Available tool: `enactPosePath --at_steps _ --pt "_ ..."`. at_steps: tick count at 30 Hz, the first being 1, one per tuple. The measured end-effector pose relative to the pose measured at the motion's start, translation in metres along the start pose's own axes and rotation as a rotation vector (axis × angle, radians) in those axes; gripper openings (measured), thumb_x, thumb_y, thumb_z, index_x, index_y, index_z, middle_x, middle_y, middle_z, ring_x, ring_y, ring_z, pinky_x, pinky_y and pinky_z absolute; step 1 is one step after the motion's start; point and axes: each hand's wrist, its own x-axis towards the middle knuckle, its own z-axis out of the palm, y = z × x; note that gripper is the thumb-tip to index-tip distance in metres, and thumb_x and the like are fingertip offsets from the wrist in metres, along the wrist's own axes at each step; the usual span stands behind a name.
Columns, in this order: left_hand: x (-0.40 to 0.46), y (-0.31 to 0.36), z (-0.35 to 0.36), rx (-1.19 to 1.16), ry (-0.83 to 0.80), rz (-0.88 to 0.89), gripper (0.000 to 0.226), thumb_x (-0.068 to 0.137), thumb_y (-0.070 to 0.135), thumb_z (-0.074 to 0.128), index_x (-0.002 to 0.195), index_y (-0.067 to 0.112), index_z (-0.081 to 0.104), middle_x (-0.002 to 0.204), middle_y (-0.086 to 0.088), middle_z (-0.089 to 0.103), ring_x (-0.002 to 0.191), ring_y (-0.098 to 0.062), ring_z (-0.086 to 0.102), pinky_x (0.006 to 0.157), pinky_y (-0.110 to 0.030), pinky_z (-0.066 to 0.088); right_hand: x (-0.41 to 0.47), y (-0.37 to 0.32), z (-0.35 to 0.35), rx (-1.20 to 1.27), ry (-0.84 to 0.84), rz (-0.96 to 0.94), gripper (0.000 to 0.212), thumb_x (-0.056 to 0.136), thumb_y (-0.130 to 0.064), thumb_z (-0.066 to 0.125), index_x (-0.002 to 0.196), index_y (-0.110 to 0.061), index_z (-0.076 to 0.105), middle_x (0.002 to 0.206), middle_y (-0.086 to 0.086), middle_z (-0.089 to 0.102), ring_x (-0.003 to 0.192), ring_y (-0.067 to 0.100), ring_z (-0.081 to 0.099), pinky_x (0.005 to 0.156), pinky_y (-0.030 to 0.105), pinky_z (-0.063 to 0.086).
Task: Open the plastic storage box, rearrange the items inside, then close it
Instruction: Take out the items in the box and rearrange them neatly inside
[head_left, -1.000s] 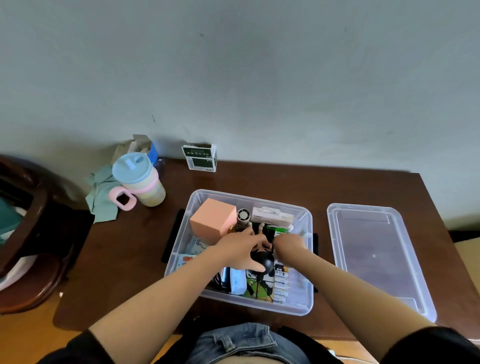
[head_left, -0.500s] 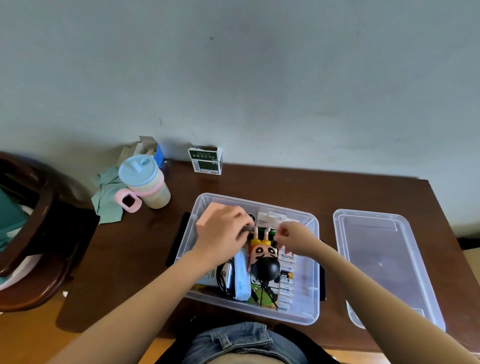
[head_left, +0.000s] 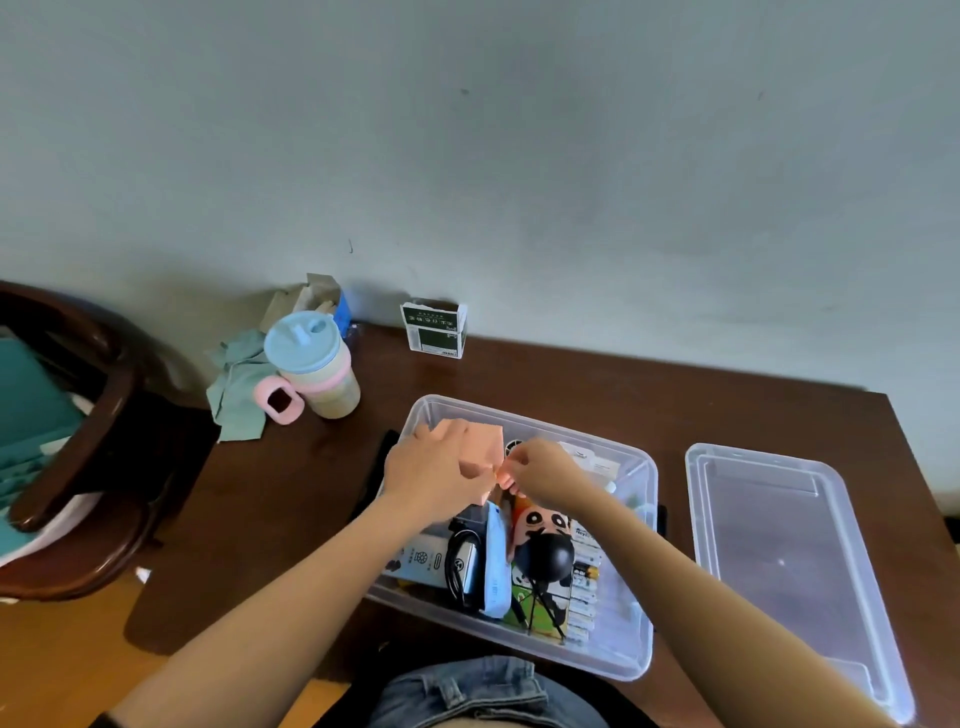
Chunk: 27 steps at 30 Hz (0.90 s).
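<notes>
The storage box (head_left: 636, 647) stands open, its lid (head_left: 789, 561) just right of it on the counter (head_left: 597, 379), while the left hand (head_left: 441, 475) grips the pink block (head_left: 485, 449) inside and the right hand (head_left: 545, 470) has its fingers (head_left: 511, 465) pinched at the block's edge, so rearranging looks underway and closing remains.

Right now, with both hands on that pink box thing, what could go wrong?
1. The left hand holds the pink box above a crowded storage box; if it slips, it could knock the cartoon figure over.
2. The right hand only pinches near its corner, so that hold may be weak.
3. The lid lies near the table edge and might get bumped off.
</notes>
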Motion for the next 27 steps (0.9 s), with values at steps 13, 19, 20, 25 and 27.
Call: enactPosePath --at_steps 13,19,20,25,27 --pt "-0.009 -0.042 -0.014 -1.439 0.316 -0.260 0.022 0.101 0.030 0.037 0.105 0.027 0.058 0.092 0.013 0.068 0.083 0.001 0.064 0.062 -0.011 0.048 0.024 -0.021 0.032 -0.091 -0.241 -0.100 0.035 0.100 -0.013 0.036 0.122 0.002 0.059 0.128 0.013 0.060 0.116 0.026 0.057 0.102 0.036 0.043" --pt "-0.009 -0.045 -0.012 -1.447 0.275 -0.233 0.025 0.103 0.022 0.030 0.106 0.025 0.054 0.100 0.007 0.064 0.077 0.009 0.063 0.061 -0.011 0.049 0.047 -0.034 0.057 -0.263 -0.354 0.036 0.050 0.102 -0.037 0.029 0.133 -0.003 0.050 0.131 0.019 0.053 0.118 0.031 0.053 0.102 0.039 0.042" --pt "-0.007 -0.046 -0.012 -1.449 0.261 -0.228 0.025 0.103 0.022 0.030 0.109 0.022 0.054 0.101 0.004 0.063 0.077 0.008 0.063 0.060 -0.011 0.049 0.049 -0.034 0.056 -0.272 -0.341 0.033 0.049 0.103 -0.036 0.028 0.132 -0.004 0.051 0.131 0.020 0.053 0.117 0.031 0.053 0.100 0.037 0.042" --pt "-0.001 -0.051 -0.010 -1.486 0.234 -0.194 0.028 0.102 0.026 0.030 0.115 0.022 0.054 0.108 0.002 0.064 0.089 0.002 0.065 0.067 -0.013 0.050 0.050 -0.027 0.045 -0.060 -0.254 0.069 0.046 0.102 -0.033 0.035 0.106 0.001 0.065 0.099 0.015 0.064 0.080 0.017 0.055 0.088 0.037 0.049" --pt "0.001 -0.052 -0.009 -1.501 0.233 -0.175 0.034 0.101 0.028 0.032 0.123 0.014 0.053 0.114 -0.005 0.064 0.096 -0.006 0.065 0.069 -0.015 0.050 0.041 -0.023 0.035 0.137 -0.280 0.079 0.039 0.101 -0.033 0.038 0.100 -0.008 0.068 0.095 0.005 0.066 0.075 0.010 0.057 0.075 0.025 0.051"
